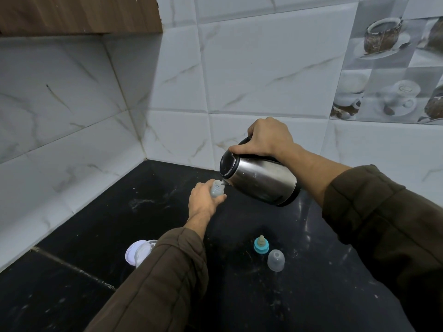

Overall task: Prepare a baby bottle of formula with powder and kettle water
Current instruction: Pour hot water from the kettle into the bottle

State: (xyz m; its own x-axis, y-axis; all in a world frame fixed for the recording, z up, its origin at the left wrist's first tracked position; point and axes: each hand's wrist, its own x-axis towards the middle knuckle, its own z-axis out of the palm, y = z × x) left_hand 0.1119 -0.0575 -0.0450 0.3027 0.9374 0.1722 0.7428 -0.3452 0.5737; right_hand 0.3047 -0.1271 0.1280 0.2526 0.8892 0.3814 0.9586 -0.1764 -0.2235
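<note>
At frame centre, our left hand [203, 200] grips the bottle [217, 189] upright so our right hand [268, 140], clenching the tipped kettle [261, 180], pours in.

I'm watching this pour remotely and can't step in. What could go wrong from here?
1. The bottle has a narrow mouth and the tilted kettle has its spout right at it. A little more tilt from the right hand could spill water onto the left hand, which grips just below.
2. The left sleeve partly covers a small jar, so pulling that arm back might knock it.
</note>
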